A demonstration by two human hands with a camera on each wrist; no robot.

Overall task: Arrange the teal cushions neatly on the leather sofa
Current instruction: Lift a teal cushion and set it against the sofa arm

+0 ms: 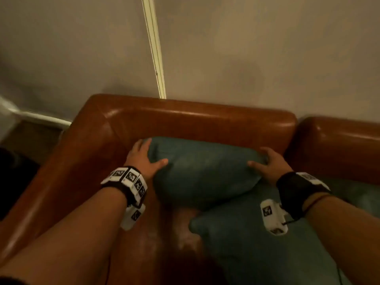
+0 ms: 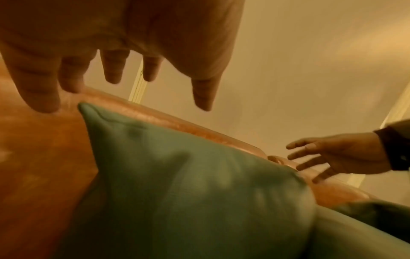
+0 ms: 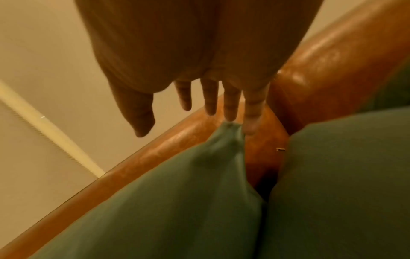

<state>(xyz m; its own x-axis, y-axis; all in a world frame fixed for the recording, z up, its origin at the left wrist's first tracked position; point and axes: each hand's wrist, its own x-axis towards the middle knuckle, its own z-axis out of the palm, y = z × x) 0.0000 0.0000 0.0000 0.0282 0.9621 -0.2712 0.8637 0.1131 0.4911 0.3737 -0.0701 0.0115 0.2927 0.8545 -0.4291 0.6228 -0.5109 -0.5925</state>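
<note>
upright cushion: teal, stands on edge in the sofa's back left corner, leaning on the backrest; its left top corner is near the armrest, its lower right edge overlaps the flat cushion
flat cushion: teal, lies on the seat toward the front right, just beside and partly under the upright one; a dark gap between the two shows in the right wrist view
third cushion: teal, only a patch visible at the right edge of the seat, behind the right forearm
left hand: fingers straight and spread, at the upright cushion's left top corner, thumb lying on its front face; the left wrist view shows the fingertips hanging just off the fabric, so contact beyond the thumb is unclear; nothing gripped
right hand: fingers straight and spread, at the cushion's right top corner, thumb on the front face; in the right wrist view the fingertips touch the corner's tip; no curl round it
sofa: brown glossy leather, left armrest and backrest meet in a rounded corner; a second back section starts on the right after a seam
wrist bands: dark straps with white tag blocks on both wrists
wall: plain beige, straight behind the backrest, with a white vertical strip running down to the sofa's back edge
floor: brown, left of the armrest, edged with white skirting
</note>
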